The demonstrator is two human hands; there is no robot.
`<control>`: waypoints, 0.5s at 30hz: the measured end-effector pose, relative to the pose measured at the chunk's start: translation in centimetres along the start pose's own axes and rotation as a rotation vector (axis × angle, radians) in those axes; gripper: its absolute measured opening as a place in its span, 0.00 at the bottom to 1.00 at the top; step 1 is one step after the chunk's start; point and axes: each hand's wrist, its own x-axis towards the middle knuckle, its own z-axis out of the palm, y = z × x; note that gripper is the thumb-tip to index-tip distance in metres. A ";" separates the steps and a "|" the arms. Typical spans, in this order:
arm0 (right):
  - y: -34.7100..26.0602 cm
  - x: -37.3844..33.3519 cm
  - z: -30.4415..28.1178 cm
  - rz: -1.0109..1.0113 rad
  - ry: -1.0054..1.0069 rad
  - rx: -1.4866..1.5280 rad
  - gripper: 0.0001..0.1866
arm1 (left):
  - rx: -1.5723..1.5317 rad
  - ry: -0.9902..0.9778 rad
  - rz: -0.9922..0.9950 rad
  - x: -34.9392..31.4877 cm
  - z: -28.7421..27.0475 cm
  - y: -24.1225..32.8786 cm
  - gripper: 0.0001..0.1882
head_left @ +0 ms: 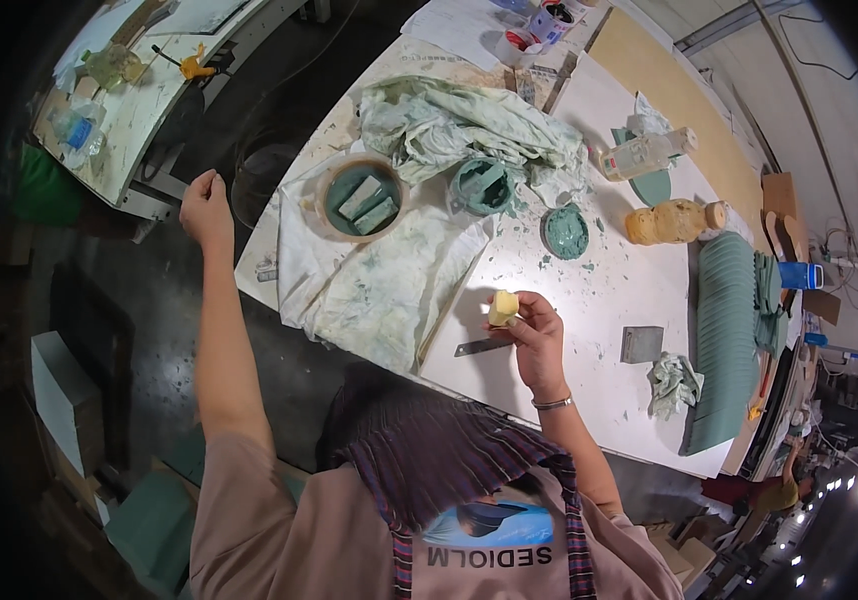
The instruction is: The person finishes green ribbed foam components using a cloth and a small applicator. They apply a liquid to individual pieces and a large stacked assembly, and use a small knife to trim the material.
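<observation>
My right hand (537,335) is closed round a small pale yellow chunk (503,308), its kind unclear, above the white board (589,310). Beneath it on the board lies a flat metal blade (482,346). My left hand (207,208) is closed, stretched out over the floor left of the table; whatever its fingers hold, if anything, is hidden. A round tub (326,215) with grey-green blocks (361,198) in it stands on a stained white cloth (369,300). Beside it is a container of dark green paste (464,205), and a round lid smeared with green paste (566,232) lies on the board.
A crumpled stained cloth (459,125) lies behind the tubs. On the right are a clear bottle (639,157), an orange-yellow bottle (671,222), a grey block (641,344), a crumpled rag (675,385) and a long row of green discs (724,340). Another table (154,110) stands at far left.
</observation>
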 end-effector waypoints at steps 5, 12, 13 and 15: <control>-1.5 0.0 0.9 0.060 -0.030 0.050 0.14 | -0.307 -0.113 0.228 -6.7 -1.8 5.3 0.07; -1.5 -0.1 -0.2 0.088 0.026 -0.102 0.21 | -0.603 -0.611 0.117 -20.7 -1.4 14.5 0.04; -1.6 -0.1 -0.5 0.093 0.027 -0.113 0.22 | -0.614 -0.643 0.158 -22.1 -1.0 15.2 0.04; -1.8 -0.1 -0.7 0.094 0.013 -0.118 0.21 | -0.603 -0.710 0.240 -23.2 -1.5 16.9 0.06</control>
